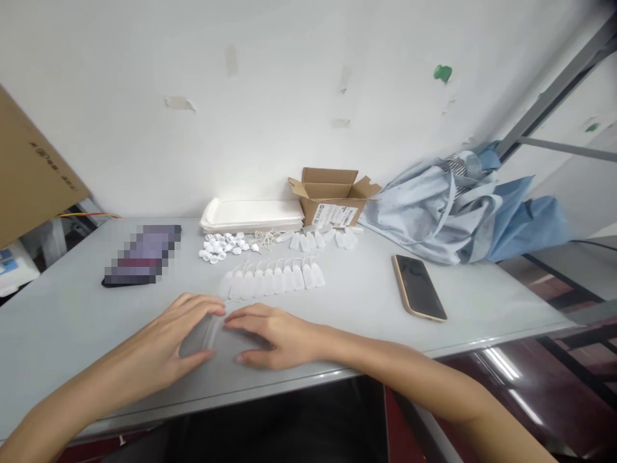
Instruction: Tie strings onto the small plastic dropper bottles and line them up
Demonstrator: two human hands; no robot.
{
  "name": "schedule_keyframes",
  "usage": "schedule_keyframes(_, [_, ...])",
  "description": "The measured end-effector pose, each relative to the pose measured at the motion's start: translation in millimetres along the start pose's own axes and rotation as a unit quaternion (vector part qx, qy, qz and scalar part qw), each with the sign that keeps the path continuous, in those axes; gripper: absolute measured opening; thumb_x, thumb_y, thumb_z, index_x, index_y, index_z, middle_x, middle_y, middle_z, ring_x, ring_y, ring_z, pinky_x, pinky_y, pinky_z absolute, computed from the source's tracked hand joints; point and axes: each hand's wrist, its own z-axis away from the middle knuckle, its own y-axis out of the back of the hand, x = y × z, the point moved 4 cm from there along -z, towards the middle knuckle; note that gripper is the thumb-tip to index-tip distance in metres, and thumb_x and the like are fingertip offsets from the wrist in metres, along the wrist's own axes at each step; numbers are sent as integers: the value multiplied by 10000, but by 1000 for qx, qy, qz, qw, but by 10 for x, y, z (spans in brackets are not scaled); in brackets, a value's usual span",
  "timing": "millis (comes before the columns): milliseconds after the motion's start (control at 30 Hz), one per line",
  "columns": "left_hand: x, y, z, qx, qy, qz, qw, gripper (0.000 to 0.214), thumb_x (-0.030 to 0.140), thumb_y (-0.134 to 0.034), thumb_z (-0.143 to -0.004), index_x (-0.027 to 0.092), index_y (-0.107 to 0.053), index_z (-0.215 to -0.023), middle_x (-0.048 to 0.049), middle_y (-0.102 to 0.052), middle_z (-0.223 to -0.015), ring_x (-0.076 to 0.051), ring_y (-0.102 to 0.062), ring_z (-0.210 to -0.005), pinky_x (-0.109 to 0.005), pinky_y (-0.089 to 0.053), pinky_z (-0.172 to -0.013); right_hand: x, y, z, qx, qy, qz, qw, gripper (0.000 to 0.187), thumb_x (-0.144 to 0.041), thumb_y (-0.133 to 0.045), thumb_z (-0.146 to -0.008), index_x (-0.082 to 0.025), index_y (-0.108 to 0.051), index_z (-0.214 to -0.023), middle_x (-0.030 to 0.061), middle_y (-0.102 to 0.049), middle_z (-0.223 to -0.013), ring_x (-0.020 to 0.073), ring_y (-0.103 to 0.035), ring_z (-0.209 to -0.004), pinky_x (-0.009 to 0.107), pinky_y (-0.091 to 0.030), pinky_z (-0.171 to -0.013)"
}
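Though close together, left hand (187,331) and right hand (277,337) both loosely curved.

Carton (328,214) behind row of pieces (277,281); phone (419,288) farther right.

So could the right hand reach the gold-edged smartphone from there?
Probably yes: the gold-edged smartphone lies uncovered on the grey table, with nothing visible between it and the right hand.

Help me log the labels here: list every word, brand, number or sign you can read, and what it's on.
Nothing can be read clearly.
Large cardboard box: printed characters, too blurred.
Small open box: label print too small.
Dark item, left: pixelated.
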Motion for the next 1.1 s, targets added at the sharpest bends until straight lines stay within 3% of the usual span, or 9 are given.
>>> schedule_keyframes(133, [-40, -39, -7, -2, 5, 3, 1000, 499, 448, -610, -824, 316, -490, -1289, -27, -506, -1376, -244, -516, -1225, -332, -438, -1008, 36, 76, -2, 21, -14, -55, 998, 457, -235, -634, -837, -68, -557, -1255, 169, -603, -1246, 213, -567, -1160, 312, -427, -1002])
schedule_keyframes(267, [-27, -31, -13, -3, 8, 10, 1000, 478, 445, -635, -799, 324, -539, -1252, -18, -515, -1379, -252, -551, -1190, -322, -456, -977, 136, 204, 26, 68, -85, -140, 984, 329, -265, -650, -824, -152, -635, -1132, 105, -667, -1152, 188, -632, -1015, 296, -493, -838])
schedule_keyframes(367, [-6, 6, -5, -3, 14, 17, 1000, 466, 452, -655, -778, 329, -574, -1220, -14, -539, -1359, -258, -581, -1146, -307, -488, -910, 219, 342, 52, 117, -117, -202, 965, 245, -249, -635, -826, -156, -661, -1052, 87, -690, -1086, 170, -644, -963, 303, -484, -839])
schedule_keyframes(467, [56, 103, -57, -1, 17, 25, 1000, 457, 487, -658, -766, 321, -600, -1188, -18, -573, -1311, -261, -604, -1085, -289, -510, -820, 353, 542, 63, 191, -133, -200, 952, 179, -252, -609, -836, -155, -670, -973, 71, -701, -1006, 158, -639, -916, 303, -481, -825])
schedule_keyframes(600, [174, 325, -416, 35, 35, 21, 999, 341, 494, -561, -834, 272, -638, -1081, -31, -649, -1149, -246, -615, -989, -307, -488, -816, 650, 841, 83, 285, -135, -72, 946, 151, -237, -552, -855, -162, -654, -937, 63, -697, -956, 154, -631, -868, 298, -485, -782])
schedule_keyframes(767, [122, 399, -1245, 87, 20, 4, 996, 319, 346, -422, -858, 197, -669, -994, -75, -686, -1034, -252, -615, -947, -364, -475, -851, 1052, 1084, 213, 317, -96, 174, 927, 225, -185, -470, -870, -131, -638, -1010, 123, -662, -993, 222, -592, -965, 385, -460, -874])
schedule_keyframes(933, [-67, 201, -1817, 94, -40, -51, 993, 442, 169, -357, -779, 169, -708, -1048, -93, -684, -1099, -265, -563, -1077, -414, -405, -982, 1300, 1164, 331, 278, -112, 263, 917, 344, -105, -398, -881, -123, -608, -1153, 153, -622, -1139, 246, -541, -1082, 404, -429, -936])
schedule_keyframes(1100, [-88, 97, -1916, 58, -38, -51, 996, 492, 129, -370, -723, 194, -708, -1074, -74, -692, -1136, -263, -574, -1094, -447, -355, -1037, 1308, 1098, 314, 195, -165, 325, 910, 479, -19, -372, -870, -199, -569, -1268, 128, -556, -1269, 252, -486, -1148, 411, -397, -931])
